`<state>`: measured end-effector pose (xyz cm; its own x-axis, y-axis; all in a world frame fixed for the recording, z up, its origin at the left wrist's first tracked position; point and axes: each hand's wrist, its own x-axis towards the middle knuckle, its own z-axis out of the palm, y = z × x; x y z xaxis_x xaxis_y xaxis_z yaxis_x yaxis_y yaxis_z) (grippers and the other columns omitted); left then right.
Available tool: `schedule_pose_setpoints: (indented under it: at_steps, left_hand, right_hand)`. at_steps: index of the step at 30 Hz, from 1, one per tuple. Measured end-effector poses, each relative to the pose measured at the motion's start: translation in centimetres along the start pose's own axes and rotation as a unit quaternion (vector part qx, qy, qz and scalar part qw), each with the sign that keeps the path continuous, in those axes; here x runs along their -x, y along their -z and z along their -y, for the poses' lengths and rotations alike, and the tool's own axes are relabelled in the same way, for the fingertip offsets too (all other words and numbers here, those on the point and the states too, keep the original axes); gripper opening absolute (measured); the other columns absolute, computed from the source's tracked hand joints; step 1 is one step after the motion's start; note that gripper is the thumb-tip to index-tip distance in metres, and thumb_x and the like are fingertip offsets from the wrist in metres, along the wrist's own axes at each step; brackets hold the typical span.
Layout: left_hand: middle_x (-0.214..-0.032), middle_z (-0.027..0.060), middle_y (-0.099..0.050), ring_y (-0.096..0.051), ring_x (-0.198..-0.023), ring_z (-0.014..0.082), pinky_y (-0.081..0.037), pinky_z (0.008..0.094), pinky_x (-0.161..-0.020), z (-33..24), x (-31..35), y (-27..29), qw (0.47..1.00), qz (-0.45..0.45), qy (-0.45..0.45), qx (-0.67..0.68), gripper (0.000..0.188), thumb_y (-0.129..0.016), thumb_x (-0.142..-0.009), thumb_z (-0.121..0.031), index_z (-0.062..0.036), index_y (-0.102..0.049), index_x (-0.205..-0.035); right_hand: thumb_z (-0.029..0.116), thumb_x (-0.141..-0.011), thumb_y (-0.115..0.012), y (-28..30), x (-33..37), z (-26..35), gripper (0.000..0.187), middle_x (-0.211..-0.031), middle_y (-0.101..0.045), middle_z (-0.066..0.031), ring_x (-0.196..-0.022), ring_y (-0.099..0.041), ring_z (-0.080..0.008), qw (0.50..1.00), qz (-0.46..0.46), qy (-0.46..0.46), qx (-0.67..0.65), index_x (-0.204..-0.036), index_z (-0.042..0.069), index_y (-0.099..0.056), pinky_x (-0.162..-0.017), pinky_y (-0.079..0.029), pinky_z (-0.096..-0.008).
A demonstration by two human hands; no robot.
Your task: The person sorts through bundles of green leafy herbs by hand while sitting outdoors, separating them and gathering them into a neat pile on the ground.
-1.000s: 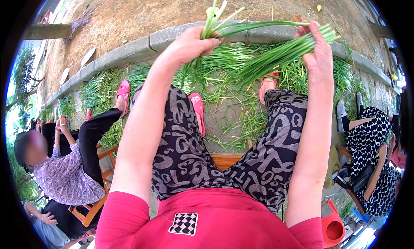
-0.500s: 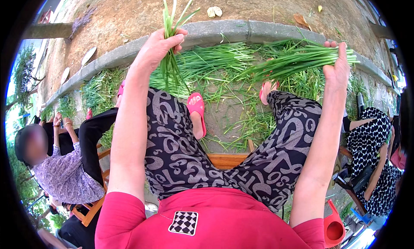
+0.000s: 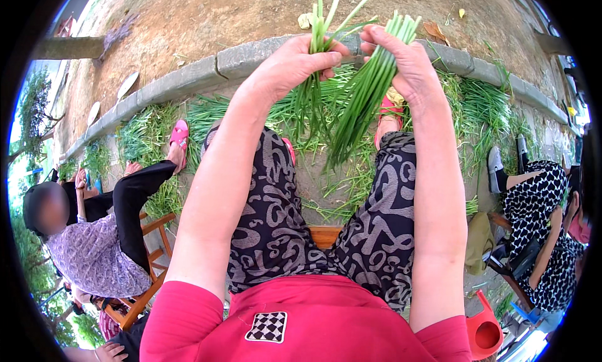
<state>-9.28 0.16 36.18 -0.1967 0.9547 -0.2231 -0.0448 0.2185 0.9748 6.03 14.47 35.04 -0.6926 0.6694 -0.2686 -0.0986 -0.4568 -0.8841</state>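
My left hand (image 3: 307,62) is closed round a small, loose bunch of garlic chives (image 3: 308,105), its pale stem ends sticking up and the green leaves hanging down. Close beside it on the right, my right hand (image 3: 401,58) grips a thicker bunch of garlic chives (image 3: 364,101), the cut ends fairly even at the top and the leaves slanting down to the left. The two bunches nearly touch. More chives (image 3: 219,111) lie spread on the ground beneath and behind my hands.
A curved grey kerb (image 3: 182,79) runs across, with bare soil (image 3: 219,17) beyond it. On the left a person in a patterned purple top (image 3: 100,258) sits on a wooden chair (image 3: 141,293). Another person in black-and-white clothing (image 3: 539,199) sits at right, near a red plastic stool (image 3: 484,327).
Both hands have come together in front of me, the left moving right and the right moving left. The right bunch has swung from nearly level to steeply hanging. My knees have drawn closer.
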Motion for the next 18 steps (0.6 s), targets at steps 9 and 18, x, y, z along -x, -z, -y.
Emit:
schedule_pose_setpoints:
  at_steps: [9,18]
  left_hand:
    - [-0.082,-0.0034,-0.057,-0.051,-0.070,0.0060,-0.041,0.0197,-0.068,-0.6,-0.4,-1.2,1.000,0.008,0.009,0.001,0.024,-0.063,-0.085,-0.019,-0.0041,-0.063,-0.103]
    - [-0.076,-0.0044,-0.054,-0.052,-0.069,0.0053,-0.041,0.0207,-0.065,0.4,0.7,1.0,0.998,-0.039,0.046,-0.029,0.026,-0.062,-0.085,-0.019,-0.0043,-0.061,-0.105]
  right_hand:
    - [0.014,-0.083,-0.065,-1.0,0.3,0.4,0.025,-0.092,-0.066,-0.0136,-0.079,-0.065,-0.0227,0.999,-0.008,0.006,-0.033,-0.103,-0.002,-0.061,-0.070,-0.055,-0.0322]
    - [0.009,-0.083,-0.065,4.0,0.6,2.6,0.021,-0.093,-0.066,-0.0174,-0.083,-0.066,-0.0293,0.978,-0.116,0.101,-0.143,-0.098,-0.002,-0.056,-0.069,-0.055,-0.0381]
